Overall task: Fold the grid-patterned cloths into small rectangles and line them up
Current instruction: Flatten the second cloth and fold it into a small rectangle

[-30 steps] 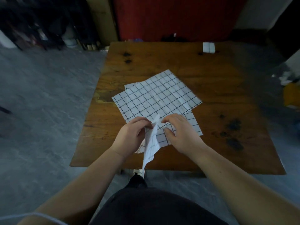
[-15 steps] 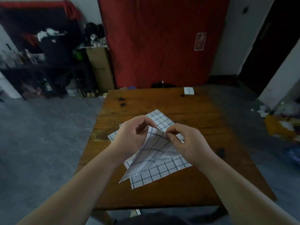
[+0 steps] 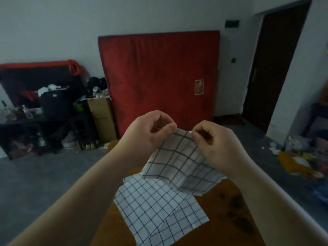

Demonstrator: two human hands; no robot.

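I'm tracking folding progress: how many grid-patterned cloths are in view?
3. The lifted cloth hangs pinched between the left hand and right hand; the left flat cloth and right flat cloth overlap on the table. More may hide underneath.

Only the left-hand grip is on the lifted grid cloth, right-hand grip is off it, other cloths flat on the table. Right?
No: the head view shows the right-hand grip pinching the lifted grid cloth at its top edge too, beside the left-hand grip. Other cloths do lie flat on the table.

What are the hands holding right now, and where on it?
One grid-patterned cloth, lifted above the table: left hand and right hand each pinch its top edge, close together.
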